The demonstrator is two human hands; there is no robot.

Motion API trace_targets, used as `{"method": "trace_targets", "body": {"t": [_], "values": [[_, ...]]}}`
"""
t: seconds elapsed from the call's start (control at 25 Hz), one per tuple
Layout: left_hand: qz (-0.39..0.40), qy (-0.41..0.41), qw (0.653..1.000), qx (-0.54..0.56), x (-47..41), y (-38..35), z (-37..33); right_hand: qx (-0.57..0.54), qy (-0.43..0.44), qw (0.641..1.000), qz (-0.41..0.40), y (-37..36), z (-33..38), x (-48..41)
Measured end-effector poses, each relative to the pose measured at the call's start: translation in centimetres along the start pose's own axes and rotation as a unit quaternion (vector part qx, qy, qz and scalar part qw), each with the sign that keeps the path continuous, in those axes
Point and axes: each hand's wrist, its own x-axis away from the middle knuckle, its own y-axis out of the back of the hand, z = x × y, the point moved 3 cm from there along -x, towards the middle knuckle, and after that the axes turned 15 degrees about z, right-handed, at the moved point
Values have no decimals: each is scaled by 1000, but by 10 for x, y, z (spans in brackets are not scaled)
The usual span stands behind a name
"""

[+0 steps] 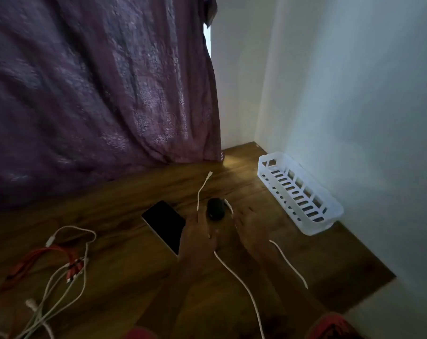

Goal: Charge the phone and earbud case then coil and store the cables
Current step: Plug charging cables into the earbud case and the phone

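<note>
**Both hands at the earbud case on a dim wooden table**

Nearest me, red sleeves frame the bottom edge; a white cable (pixel 241 285) runs up between the forearms toward the left hand (pixel 197 238), and a second white cable (pixel 289 263) trails from beneath the right hand (pixel 250 228); off to the left lies a tangle of white and red cables (pixel 60 263) on the wooden table (pixel 124 253). The left hand's fingers curl loosely beside the dark earbud case (pixel 216 208), fingertips at its near side, though the gloom keeps me from telling whether they grip it; the right hand is spread flat, fingers open, holding nothing I can see. The phone (pixel 164 226) lies screen-up, dark, just left of the left hand; beyond the case a short white cable end (pixel 203 187) lies loose; further right a white slotted basket (pixel 303 192) sits against the wall; a purple curtain (pixel 97 81) hangs behind.
</note>
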Motion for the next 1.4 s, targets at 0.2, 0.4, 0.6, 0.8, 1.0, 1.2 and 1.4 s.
{"method": "trace_targets", "body": {"t": [0.2,0.4,0.6,0.8,1.0,1.2,1.4], "values": [[-33,32,999,19,-44,-16,6,-32,-72,997,5,-16,-6,-31],[-79,60,988,-119,-66,-24,10,5,-91,995,-41,-20,-5,-43],[-44,4,998,49,-64,-25,10,-192,-134,972,-22,-3,3,-37],[-69,3,924,377,-42,16,-4,-252,-42,965,-57,47,44,-14],[-54,-104,855,505,-19,74,-32,-134,166,964,-159,104,94,16],[-27,-183,807,560,7,114,-61,-62,256,941,-213,125,121,48],[-27,-214,824,523,22,131,-78,-24,289,929,-230,139,139,64]]}}
